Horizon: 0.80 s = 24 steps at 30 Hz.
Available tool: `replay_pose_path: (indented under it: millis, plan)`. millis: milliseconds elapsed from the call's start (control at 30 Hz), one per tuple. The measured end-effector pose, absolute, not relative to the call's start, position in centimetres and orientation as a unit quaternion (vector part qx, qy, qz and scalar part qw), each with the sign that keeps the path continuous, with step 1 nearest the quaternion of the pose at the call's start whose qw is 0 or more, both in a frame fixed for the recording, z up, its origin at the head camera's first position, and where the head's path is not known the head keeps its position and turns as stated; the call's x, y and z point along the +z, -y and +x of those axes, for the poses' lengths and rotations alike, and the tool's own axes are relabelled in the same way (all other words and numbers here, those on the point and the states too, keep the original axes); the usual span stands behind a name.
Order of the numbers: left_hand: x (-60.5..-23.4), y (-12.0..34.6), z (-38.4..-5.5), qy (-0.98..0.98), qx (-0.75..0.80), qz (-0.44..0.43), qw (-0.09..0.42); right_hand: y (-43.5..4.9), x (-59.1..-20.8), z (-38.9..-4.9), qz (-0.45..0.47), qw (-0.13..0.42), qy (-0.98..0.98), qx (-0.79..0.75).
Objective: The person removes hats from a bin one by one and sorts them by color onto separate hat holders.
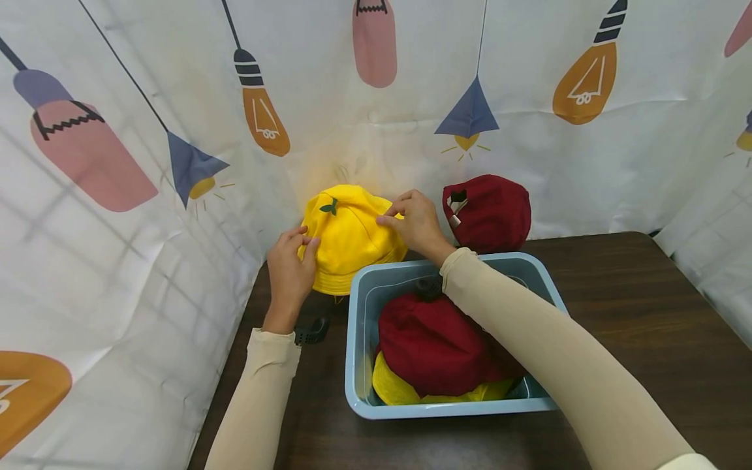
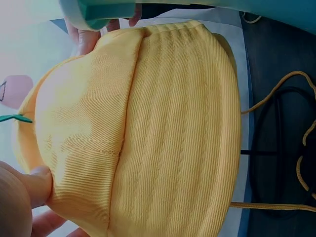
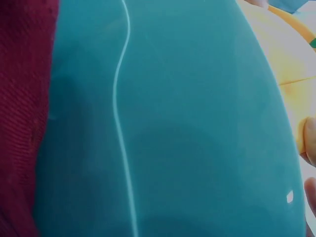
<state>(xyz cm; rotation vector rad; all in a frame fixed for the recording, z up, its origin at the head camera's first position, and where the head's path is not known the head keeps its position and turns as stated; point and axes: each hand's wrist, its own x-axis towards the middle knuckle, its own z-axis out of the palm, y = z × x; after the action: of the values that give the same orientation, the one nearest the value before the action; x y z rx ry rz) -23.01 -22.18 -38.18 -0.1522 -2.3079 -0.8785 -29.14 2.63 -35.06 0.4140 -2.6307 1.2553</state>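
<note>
A yellow bucket hat (image 1: 346, 235) with a small green leaf sprout on its crown stands at the back of the table, against the patterned cloth. My left hand (image 1: 292, 269) pinches its left side, thumb (image 2: 37, 185) on the front and fingers behind. On the hat's upper right side, my right hand (image 1: 418, 225) holds it between thumb and fingers. Thin yellow cords (image 2: 276, 206) trail from under the brim. In the right wrist view the blue bin's wall (image 3: 197, 123) hides most of the hat and hand.
The light-blue bin (image 1: 356, 352) sits in front of the hat, under my right forearm. Inside lie a dark red hat (image 1: 435, 346) and something yellow (image 1: 393, 385) beneath it. Another dark red cap (image 1: 496, 212) stands behind the bin, against the cloth. Dark wooden table (image 1: 623, 313) extends rightward.
</note>
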Motion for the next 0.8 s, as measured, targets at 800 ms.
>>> replay_pose_path:
  millis: [800]
  plan:
    - [-39.9,22.5,-22.9,0.889,-0.333,-0.055,0.31,-2.5,-35.4,-29.2,0.102,0.046,0.91,0.399]
